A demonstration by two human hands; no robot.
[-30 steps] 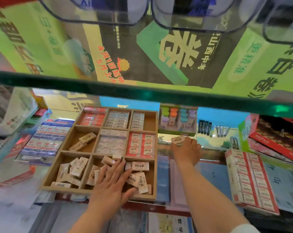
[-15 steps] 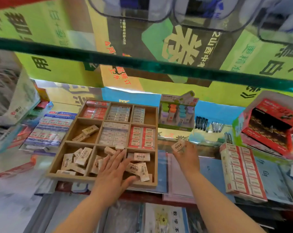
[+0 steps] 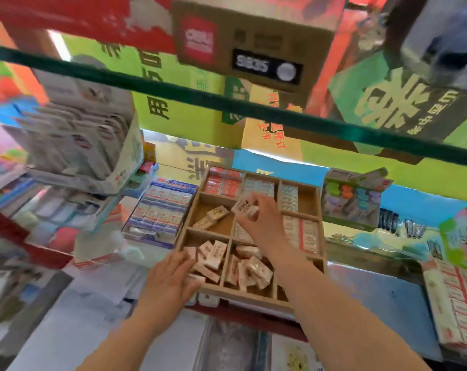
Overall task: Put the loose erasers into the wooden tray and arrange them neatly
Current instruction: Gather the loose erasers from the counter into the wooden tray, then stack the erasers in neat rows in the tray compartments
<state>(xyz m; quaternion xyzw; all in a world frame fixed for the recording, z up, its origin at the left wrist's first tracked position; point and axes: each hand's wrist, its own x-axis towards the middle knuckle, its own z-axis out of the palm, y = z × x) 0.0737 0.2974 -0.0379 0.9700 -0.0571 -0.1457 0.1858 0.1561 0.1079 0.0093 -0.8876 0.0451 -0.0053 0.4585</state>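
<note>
Pinching a wrapped eraser (image 3: 246, 208) between thumb and curled fingertips, the right hand (image 3: 264, 223) hangs over the wooden tray (image 3: 253, 293), about above the wall between its middle-left and centre compartments. The forearm crosses the tray's front-right part and hides most of that corner.

The left hand (image 3: 173, 277) lies with fingers straight and close together across the tray's front-left corner, its fingertips touching the jumbled erasers (image 3: 212, 254) in the front-left compartment. A second untidy heap (image 3: 251, 269) fills the front-middle compartment. Two more erasers (image 3: 213, 216) lie slanted in the middle-left compartment, with bare wood around them.

Along the back row, red-wrapped packs (image 3: 221, 180) sit at the left and paler ones (image 3: 259, 184) in the middle, all in tidy rows.

Just left of the tray stands a blue box (image 3: 162, 207) of packed erasers. To the right is a box of coloured pieces (image 3: 353, 199). A green-edged glass shelf (image 3: 227, 100) runs overhead. Much of the surroundings is blurred.
</note>
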